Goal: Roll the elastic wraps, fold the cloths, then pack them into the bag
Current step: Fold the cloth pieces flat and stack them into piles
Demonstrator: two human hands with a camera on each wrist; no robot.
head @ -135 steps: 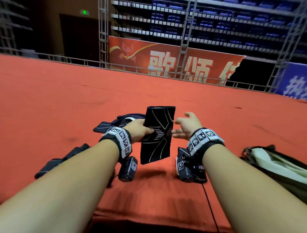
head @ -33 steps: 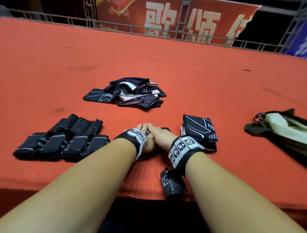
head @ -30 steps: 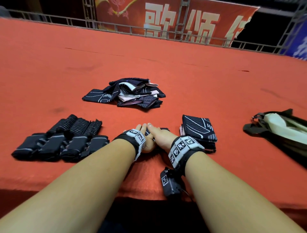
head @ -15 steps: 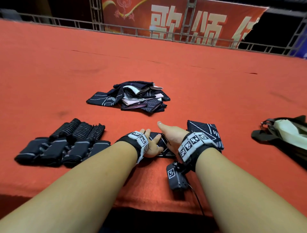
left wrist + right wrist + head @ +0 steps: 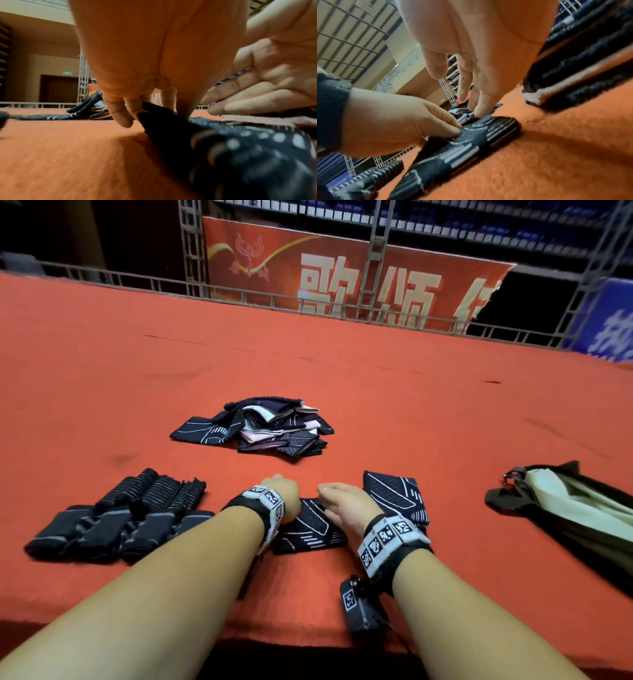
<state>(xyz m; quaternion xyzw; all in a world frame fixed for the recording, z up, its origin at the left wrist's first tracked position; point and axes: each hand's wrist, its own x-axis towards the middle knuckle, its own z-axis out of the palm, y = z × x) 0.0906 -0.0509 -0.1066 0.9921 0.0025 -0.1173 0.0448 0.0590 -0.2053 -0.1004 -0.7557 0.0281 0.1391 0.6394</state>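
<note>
A dark folded cloth (image 5: 308, 530) with white line pattern lies on the red carpet near the front edge, between my hands. My left hand (image 5: 281, 491) pinches its far left edge between thumb and curled fingers (image 5: 132, 108). My right hand (image 5: 330, 501) lies on the cloth's right side with straight fingers (image 5: 478, 108) pressing it down. A stack of folded cloths (image 5: 394, 496) sits just right of my right hand. A heap of unfolded cloths (image 5: 263, 428) lies further back. Rolled elastic wraps (image 5: 120, 517) are grouped at the left. The bag (image 5: 565, 510) lies open at the right.
The red carpet (image 5: 411, 405) stretches far back to a metal railing (image 5: 308, 302) and a red banner. Its front edge (image 5: 308, 642) drops off just below my forearms.
The cloth, held up in the air earlier, now lies folded on the carpet. My hands, pressed together on it a second ago, have moved apart; the left now pinches its edge.
</note>
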